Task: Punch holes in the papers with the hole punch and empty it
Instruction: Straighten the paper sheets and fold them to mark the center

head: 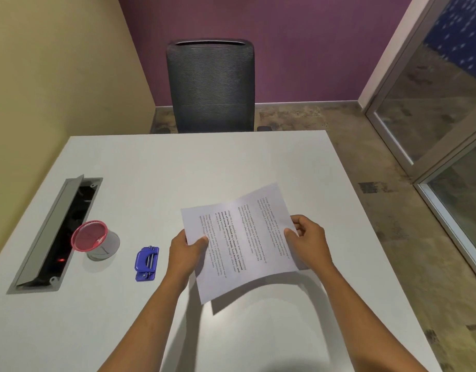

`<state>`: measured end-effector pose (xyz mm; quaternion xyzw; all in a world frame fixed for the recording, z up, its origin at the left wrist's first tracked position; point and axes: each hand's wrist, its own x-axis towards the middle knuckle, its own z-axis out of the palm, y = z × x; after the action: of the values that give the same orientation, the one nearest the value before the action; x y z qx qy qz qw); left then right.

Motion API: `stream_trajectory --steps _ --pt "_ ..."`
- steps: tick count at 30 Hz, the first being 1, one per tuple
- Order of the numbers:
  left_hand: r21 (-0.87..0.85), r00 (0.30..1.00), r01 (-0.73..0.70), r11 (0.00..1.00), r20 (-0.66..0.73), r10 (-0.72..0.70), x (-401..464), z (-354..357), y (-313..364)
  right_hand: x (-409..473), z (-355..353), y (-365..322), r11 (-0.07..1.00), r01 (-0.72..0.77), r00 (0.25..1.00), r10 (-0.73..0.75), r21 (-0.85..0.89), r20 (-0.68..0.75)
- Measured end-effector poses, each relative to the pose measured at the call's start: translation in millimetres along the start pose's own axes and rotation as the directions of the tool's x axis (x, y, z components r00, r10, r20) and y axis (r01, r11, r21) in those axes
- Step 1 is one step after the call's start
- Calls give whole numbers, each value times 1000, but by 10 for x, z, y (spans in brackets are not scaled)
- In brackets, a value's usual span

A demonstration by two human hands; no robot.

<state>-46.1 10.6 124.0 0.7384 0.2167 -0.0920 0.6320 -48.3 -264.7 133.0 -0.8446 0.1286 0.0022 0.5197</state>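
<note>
White printed papers (239, 237) are held above the white table (177, 167), tilted, with the text running sideways. My left hand (187, 251) pinches their left edge, thumb on top. My right hand (309, 237) grips the right edge. A small blue hole punch (146, 263) lies flat on the table, a little to the left of my left hand and apart from it. Whether the papers are one sheet or more I cannot tell.
A clear cup with a red rim (93, 238) stands left of the punch. An open cable tray (60, 232) with a raised grey flap is cut into the table's left side. A dark mesh chair (211, 87) stands behind the far edge. A glass partition (446, 116) is at right.
</note>
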Motion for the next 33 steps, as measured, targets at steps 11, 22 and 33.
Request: stream_trajectory --steps 11,22,33 --pt "151 998 -57 987 -15 60 -223 197 -2 -420 712 -305 817 308 951 -253 -487 177" --pt "-4 997 79 997 7 -79 -382 338 -101 -649 1005 -381 691 494 869 -365 -528 335" --pt "-175 981 141 974 -110 -162 -245 335 -211 -656 1116 -486 508 608 794 -397 -610 460"
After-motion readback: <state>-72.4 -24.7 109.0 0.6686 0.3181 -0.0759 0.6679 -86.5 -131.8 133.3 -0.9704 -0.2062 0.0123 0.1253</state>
